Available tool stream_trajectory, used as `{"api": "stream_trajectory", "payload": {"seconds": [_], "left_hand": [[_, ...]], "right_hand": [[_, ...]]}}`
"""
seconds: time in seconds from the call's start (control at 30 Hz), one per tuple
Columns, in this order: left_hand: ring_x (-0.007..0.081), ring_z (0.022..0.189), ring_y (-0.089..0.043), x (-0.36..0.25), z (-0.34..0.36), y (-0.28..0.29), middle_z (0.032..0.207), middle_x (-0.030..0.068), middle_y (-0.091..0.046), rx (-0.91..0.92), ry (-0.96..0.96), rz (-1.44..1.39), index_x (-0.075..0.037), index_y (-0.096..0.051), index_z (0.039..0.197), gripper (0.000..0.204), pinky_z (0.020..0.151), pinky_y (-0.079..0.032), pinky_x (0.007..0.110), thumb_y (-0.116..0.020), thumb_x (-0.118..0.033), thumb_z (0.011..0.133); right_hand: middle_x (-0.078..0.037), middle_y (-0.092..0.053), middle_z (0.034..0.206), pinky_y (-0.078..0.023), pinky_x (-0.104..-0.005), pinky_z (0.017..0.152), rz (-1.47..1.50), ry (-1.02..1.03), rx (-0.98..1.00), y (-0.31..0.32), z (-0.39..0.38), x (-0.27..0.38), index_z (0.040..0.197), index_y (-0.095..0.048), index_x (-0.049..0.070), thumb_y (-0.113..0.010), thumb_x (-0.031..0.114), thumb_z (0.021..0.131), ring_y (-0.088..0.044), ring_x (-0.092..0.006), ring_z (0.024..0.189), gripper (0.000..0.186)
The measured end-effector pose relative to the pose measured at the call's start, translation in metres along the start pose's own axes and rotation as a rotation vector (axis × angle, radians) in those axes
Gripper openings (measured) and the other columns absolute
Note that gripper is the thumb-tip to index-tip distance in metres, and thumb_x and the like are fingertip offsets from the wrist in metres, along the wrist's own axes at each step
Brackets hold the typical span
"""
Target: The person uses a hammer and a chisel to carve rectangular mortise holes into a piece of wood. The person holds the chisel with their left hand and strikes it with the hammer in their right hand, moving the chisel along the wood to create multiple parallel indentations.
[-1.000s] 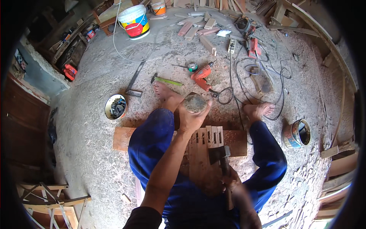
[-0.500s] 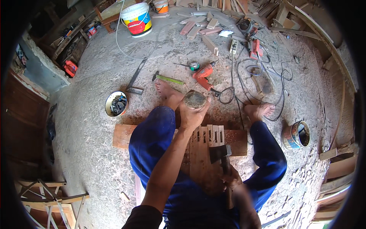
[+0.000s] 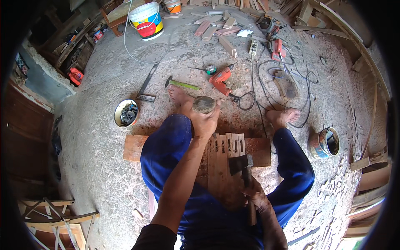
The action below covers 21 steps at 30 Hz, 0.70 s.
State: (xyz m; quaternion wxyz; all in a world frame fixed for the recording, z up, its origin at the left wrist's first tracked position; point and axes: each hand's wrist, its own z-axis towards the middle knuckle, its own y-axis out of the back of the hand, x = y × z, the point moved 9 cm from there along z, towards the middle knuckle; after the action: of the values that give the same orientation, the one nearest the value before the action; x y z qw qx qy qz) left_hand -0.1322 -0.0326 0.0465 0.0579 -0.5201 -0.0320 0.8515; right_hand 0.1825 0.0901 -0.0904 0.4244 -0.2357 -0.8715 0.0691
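My left hand [image 3: 205, 124] is wrapped round a thick, round piece of wood [image 3: 204, 105], held out past my knees with its rough, dusty end facing up. My right hand [image 3: 257, 196] grips the handle of a hatchet [image 3: 241, 163], its dark blade pointing left over several slotted wooden boards [image 3: 221, 166]. Those boards lie side by side between my legs, with narrow mortises cut near their far ends. A wider wooden plank [image 3: 135, 148] runs crosswise beneath them. Whether the hatchet touches the boards, I cannot tell.
Beyond my feet lie a green-handled hammer [image 3: 184, 85], an orange drill [image 3: 221, 79], looping cables and a try square [image 3: 146, 97]. A tub of metal pieces [image 3: 127, 113] stands left, a paint-smeared can [image 3: 324, 143] right. Wood offcuts [image 3: 227, 46] litter the far floor.
My left hand has shifted a little to the left with the round wood. The hatchet in my right hand has moved only slightly, and that forearm is no longer blurred.
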Motion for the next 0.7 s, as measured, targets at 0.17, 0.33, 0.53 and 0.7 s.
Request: {"api": "stream_trajectory", "payload": {"seconds": [0.17, 0.33, 0.53, 0.7], "left_hand": [[0.0130, 0.048, -0.055, -0.040, -0.005, -0.021, 0.064, 0.0023, -0.063, 0.090, -0.211, 0.032, -0.004, -0.064, 0.074, 0.019, 0.049, -0.046, 0.032, -0.080, -0.008, 0.081], [0.0116, 0.045, -0.053, -0.008, 0.003, -0.002, 0.056, 0.0009, -0.058, 0.056, 0.053, -0.060, -0.002, -0.061, 0.069, 0.022, 0.049, -0.045, 0.032, -0.078, -0.006, 0.082], [0.0166, 0.063, -0.062, -0.025, -0.017, -0.021, 0.072, 0.0048, -0.066, 0.133, -0.110, -0.008, -0.002, -0.063, 0.081, 0.015, 0.059, -0.049, 0.031, -0.078, -0.006, 0.081], [0.0140, 0.067, -0.064, -0.049, -0.013, -0.014, 0.074, 0.0054, -0.068, 0.160, -0.197, 0.204, -0.001, -0.065, 0.083, 0.010, 0.064, -0.052, 0.032, -0.074, 0.000, 0.078]], "right_hand": [[-0.004, -0.053, 0.073, -0.049, -0.0302, 0.041, 0.063, -0.029, -0.003, 0.002, 0.000, -0.006, 0.127, -0.047, 0.005, -0.074, 0.011, 0.081, -0.053, -0.0144, 0.044, 0.054], [-0.005, -0.055, 0.073, -0.049, -0.0295, 0.044, 0.100, 0.004, 0.028, -0.005, -0.002, 0.004, 0.132, -0.045, 0.003, -0.074, 0.010, 0.080, -0.055, -0.0144, 0.047, 0.059], [-0.009, -0.061, 0.079, -0.052, -0.0308, 0.052, -0.200, 0.308, -0.029, -0.039, -0.014, 0.081, 0.137, -0.041, -0.001, -0.071, 0.007, 0.084, -0.061, -0.0163, 0.056, 0.061], [-0.027, -0.067, 0.101, -0.057, -0.0447, 0.069, -1.092, 0.717, -0.202, -0.092, -0.049, 0.190, 0.146, -0.032, 0.000, -0.065, 0.006, 0.088, -0.068, -0.0411, 0.073, 0.067]]}}
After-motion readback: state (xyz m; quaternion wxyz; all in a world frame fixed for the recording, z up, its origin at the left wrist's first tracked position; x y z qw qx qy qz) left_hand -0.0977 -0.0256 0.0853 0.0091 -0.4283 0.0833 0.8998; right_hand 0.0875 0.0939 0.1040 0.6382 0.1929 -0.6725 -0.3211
